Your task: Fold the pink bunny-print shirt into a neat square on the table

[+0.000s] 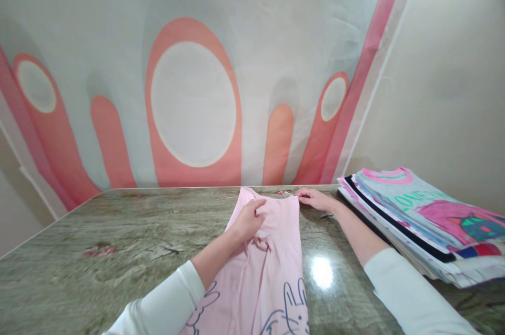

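A pink shirt (282,240) with dark-blue rabbit line drawings lies lengthwise on the wooden-patterned table (138,240), its lower part running out of view at the bottom. Its far edge reaches almost to the table's back edge. My left hand (249,221) rests on the upper part of the shirt, fingers a little apart and bent toward the cloth. Below that hand the fabric is creased and bunched. My right hand (315,199) pinches the shirt's far right corner between thumb and fingers, with the other fingers near the tabletop.
On the right stands a stack of folded clothes (398,224), topped by a grey shirt (422,193) with a pink collar and a printed picture. Behind the table hangs a backdrop (252,61) with pink-orange shapes. A light reflection (322,272) shines on the tabletop.
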`<state>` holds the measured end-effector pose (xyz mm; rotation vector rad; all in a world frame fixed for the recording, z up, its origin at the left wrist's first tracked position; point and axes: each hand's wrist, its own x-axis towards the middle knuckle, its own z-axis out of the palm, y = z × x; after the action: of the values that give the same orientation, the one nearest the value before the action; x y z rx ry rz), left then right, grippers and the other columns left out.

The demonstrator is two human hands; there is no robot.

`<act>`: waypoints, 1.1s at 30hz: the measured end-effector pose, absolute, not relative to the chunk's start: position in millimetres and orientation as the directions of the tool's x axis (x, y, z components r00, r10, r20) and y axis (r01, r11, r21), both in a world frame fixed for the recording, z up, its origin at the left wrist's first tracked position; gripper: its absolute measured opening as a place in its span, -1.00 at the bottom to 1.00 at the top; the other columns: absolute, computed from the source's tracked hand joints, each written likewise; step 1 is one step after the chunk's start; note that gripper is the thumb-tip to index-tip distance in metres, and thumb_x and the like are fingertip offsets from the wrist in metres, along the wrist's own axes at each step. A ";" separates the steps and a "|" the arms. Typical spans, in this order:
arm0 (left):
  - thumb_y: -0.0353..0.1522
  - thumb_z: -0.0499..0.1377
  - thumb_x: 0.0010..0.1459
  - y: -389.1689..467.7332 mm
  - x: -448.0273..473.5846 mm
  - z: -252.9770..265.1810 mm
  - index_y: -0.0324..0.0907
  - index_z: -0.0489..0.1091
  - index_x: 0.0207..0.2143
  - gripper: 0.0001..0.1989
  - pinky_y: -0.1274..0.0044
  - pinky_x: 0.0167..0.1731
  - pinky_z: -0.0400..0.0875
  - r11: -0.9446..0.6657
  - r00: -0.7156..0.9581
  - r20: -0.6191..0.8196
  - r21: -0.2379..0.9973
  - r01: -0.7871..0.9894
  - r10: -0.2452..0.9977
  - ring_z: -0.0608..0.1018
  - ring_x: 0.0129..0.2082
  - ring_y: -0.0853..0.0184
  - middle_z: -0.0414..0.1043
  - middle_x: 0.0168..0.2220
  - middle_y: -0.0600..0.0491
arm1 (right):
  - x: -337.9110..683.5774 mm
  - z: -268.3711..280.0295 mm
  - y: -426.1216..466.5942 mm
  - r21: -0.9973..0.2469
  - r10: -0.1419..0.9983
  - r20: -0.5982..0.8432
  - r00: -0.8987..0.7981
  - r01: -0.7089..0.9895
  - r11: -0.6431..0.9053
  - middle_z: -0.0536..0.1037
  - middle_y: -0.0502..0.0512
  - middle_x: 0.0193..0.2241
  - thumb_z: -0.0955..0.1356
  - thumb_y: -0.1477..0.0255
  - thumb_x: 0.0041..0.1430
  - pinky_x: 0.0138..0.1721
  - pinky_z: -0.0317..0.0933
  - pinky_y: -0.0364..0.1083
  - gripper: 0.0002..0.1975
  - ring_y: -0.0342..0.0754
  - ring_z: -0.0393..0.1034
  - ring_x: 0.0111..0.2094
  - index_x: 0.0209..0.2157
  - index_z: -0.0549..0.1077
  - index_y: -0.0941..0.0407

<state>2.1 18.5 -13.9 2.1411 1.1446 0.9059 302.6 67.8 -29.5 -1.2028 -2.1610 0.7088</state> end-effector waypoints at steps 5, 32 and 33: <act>-0.49 0.07 0.04 19.5 0.5 -12.6 -0.33 0.26 0.08 -0.51 0.46 -0.02 0.27 -0.491 0.394 0.298 0.607 0.625 0.870 0.42 -0.08 0.23 0.36 -0.08 -0.11 | 296.9 -30.3 78.7 -0.607 0.874 0.229 -0.428 0.640 0.472 0.50 0.13 -0.30 0.21 0.34 0.14 -0.09 0.17 -0.04 -0.70 -0.02 0.34 -0.22 -0.53 0.47 0.14; -0.44 0.11 0.03 2.7 -9.7 10.3 -0.17 0.25 0.00 -0.58 0.37 0.02 0.18 -0.508 0.427 0.321 0.232 0.830 0.845 0.28 0.06 0.16 0.05 0.16 -0.09 | 288.2 -51.4 90.3 -0.387 0.906 0.370 -0.207 0.852 0.353 0.46 0.07 -0.49 0.32 0.20 0.04 -0.36 0.11 -0.12 -0.72 -0.06 0.30 -0.42 -0.55 0.43 0.12; -0.45 0.09 0.05 -2.3 -7.4 14.3 -0.16 0.24 0.01 -0.58 0.35 0.03 0.16 -0.552 0.472 0.336 0.199 0.810 0.815 0.25 0.09 0.15 0.08 0.15 -0.09 | 287.7 -52.9 90.2 -0.391 0.905 0.381 -0.190 0.854 0.343 0.45 0.07 -0.48 0.32 0.20 0.05 -0.35 0.11 -0.11 -0.72 -0.05 0.30 -0.41 -0.54 0.43 0.12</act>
<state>-7.4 -2.3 14.3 2.6853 1.4817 0.6238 287.7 90.2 -52.9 -1.5306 -2.0632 0.1216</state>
